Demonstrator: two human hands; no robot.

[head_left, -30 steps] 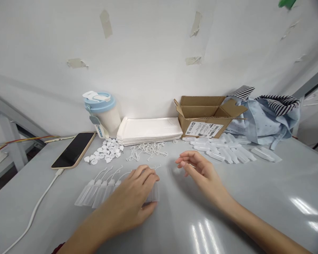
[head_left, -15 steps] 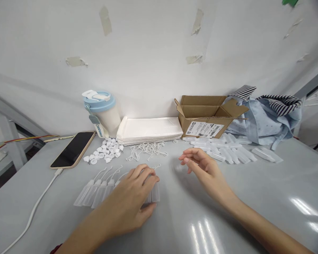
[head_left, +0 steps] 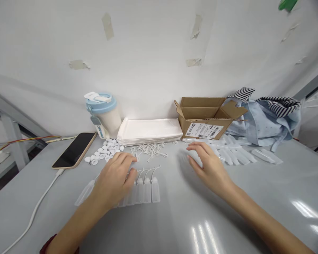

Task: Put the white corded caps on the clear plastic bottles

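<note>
A row of small translucent plastic sleeves [head_left: 155,190] with thin white cord loops lies on the grey table. My left hand [head_left: 116,176] hovers over this row and hides part of it. Its fingertips reach the near left edge of a pile of loose white cords [head_left: 151,150], thumb and forefinger apart, with nothing visible between them. Beside its knuckles is a heap of small white caps [head_left: 106,151]. On the right, my right hand [head_left: 209,167] is raised above the table, fingers spread and holding nothing. Just behind it lie loose translucent sleeves [head_left: 237,155].
A stack of white packets [head_left: 151,128] rests against the wall between a blue-lidded cup [head_left: 108,116] and an open cardboard box [head_left: 184,123]. A light blue cloth bag [head_left: 267,123] sits at the right. On the left, a phone [head_left: 74,151] is plugged into a white cable [head_left: 39,204].
My left hand has moved away from the right end of the sleeve row, up and left towards the cords and caps. My right hand has shifted slightly right, its fingers more spread.
</note>
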